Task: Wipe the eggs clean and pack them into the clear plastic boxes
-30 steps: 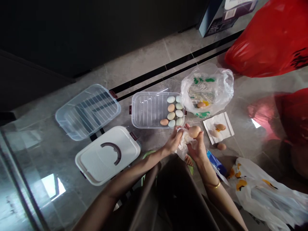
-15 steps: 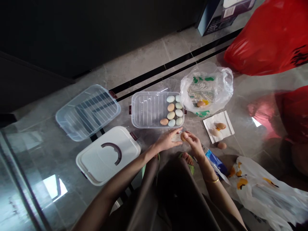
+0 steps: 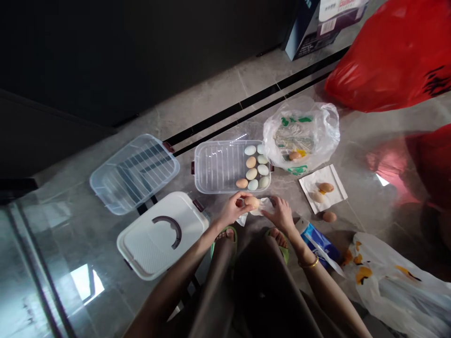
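Between the fingers of my left hand [image 3: 233, 209] is a brown egg [image 3: 252, 202]. My right hand [image 3: 281, 213] pinches a crumpled white tissue [image 3: 263, 206], which lies against the egg's right side and hangs below it. Just beyond both hands stands a clear ribbed plastic egg box [image 3: 220, 166], with several pale and brown eggs in rows at its right end. A thin plastic bag [image 3: 326, 129] overlaps the box's right edge; a brown egg [image 3: 295, 155] with spilled yolk is inside it.
Cracked brown eggs [image 3: 326, 188] lie on a white sheet [image 3: 308, 188], with a loose egg [image 3: 330, 216] beside it. A blue tissue pack [image 3: 319, 241] is near my right wrist. Leftward lie another clear box [image 3: 136, 173] and a white handled lid [image 3: 141, 253]. Red bags [image 3: 391, 61] stand far right.
The egg has passed from my right hand to my left. The tissue, earlier at my left hand, is now in my right. The view has shifted slightly.
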The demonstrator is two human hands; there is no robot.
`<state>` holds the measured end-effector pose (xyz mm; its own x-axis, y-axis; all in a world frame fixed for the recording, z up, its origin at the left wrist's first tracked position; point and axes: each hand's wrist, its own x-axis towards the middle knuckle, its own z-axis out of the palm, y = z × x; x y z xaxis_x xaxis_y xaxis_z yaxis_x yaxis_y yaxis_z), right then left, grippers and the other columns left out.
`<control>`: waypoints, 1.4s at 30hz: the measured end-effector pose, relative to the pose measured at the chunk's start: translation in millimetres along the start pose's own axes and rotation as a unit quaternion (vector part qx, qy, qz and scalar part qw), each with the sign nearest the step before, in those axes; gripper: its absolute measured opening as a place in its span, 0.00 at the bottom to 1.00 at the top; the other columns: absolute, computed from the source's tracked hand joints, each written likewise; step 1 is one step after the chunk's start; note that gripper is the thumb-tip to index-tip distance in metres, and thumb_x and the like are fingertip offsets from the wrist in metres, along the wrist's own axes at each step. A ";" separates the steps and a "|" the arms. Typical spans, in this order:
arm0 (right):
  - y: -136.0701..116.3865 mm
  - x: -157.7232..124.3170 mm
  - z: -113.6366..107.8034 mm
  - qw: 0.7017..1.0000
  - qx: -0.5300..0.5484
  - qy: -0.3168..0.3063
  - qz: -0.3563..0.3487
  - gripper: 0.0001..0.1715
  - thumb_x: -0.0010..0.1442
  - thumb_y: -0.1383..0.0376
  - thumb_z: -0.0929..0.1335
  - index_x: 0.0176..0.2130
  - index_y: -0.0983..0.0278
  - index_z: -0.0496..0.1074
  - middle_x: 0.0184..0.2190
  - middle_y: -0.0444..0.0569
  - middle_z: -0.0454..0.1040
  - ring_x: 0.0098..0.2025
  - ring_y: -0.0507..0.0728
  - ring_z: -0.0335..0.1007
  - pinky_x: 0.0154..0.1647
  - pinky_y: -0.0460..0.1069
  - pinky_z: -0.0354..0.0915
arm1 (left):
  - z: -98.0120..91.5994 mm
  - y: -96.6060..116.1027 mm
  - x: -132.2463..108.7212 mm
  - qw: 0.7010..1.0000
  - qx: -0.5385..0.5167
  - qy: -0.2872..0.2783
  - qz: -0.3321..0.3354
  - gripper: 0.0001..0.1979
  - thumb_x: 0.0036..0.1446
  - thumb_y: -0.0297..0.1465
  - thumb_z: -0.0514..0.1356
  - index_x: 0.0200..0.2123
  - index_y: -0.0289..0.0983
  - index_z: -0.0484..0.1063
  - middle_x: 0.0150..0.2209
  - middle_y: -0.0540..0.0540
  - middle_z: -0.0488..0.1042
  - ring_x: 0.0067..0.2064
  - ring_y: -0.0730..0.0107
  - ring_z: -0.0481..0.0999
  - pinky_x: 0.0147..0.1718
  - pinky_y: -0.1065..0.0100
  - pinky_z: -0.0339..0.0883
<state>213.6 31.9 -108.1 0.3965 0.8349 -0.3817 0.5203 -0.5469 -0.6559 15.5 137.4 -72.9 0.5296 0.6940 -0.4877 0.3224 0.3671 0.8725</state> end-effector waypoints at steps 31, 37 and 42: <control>-91.8 -6.3 -5.9 0.878 0.458 -0.022 0.136 0.16 0.58 0.49 0.66 0.32 0.59 0.69 0.28 0.46 0.74 0.30 0.56 0.69 0.33 0.50 0.66 | 31.9 33.6 -18.0 0.985 0.139 0.047 0.089 0.19 0.55 0.47 0.64 0.41 0.39 0.70 0.37 0.46 0.75 0.38 0.64 0.75 0.40 0.66 0.68; -84.9 -6.2 -17.6 0.805 0.534 -0.156 0.204 0.24 0.54 0.45 0.67 0.35 0.62 0.75 0.32 0.51 0.80 0.34 0.61 0.76 0.31 0.53 0.70 | 24.0 37.7 -15.9 0.953 0.240 0.021 0.182 0.19 0.57 0.46 0.64 0.47 0.43 0.74 0.48 0.43 0.76 0.52 0.60 0.76 0.51 0.63 0.69; -87.3 -19.1 -13.4 0.834 0.512 -0.088 0.185 0.27 0.60 0.43 0.64 0.44 0.61 0.74 0.37 0.49 0.79 0.34 0.58 0.75 0.29 0.50 0.68 | 24.4 45.7 -12.1 0.941 0.270 -0.018 0.205 0.14 0.61 0.37 0.63 0.50 0.43 0.73 0.49 0.45 0.76 0.53 0.62 0.77 0.51 0.64 0.70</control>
<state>170.8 62.9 -34.8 0.2220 0.6665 -0.7117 -0.5669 -0.5056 -0.6503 43.0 130.7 -27.8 0.7194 0.6836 -0.1234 0.4317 -0.3008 0.8504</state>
